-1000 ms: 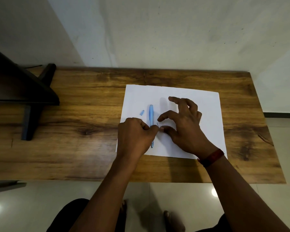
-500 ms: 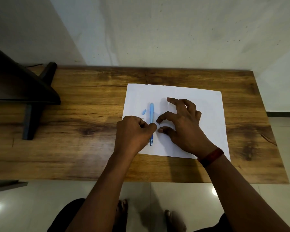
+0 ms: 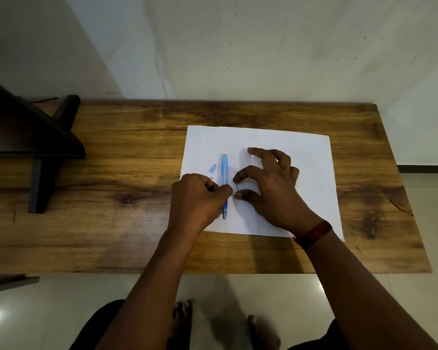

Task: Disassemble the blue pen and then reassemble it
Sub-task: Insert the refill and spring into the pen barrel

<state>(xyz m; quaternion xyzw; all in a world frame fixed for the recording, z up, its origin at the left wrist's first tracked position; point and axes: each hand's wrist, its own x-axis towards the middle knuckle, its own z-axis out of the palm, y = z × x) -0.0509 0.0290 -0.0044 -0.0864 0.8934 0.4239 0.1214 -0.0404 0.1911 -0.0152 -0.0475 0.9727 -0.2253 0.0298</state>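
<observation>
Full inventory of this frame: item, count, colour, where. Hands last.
pen barrel: 1, blue, on the paper, lying lengthwise away from the person, tip toward them
small pen piece: 1, blue, on the paper just left of the barrel
thin wire-like part: 1, dark, between right thumb and index finger; too small to identify
paper sheet: 1, white, on the table
table: 1, brown wood grain
stand: 1, black, far left of the table
wristband: 1, red, right wrist
left hand: closed, beside the barrel
right hand: fingers spread over the paper
</observation>
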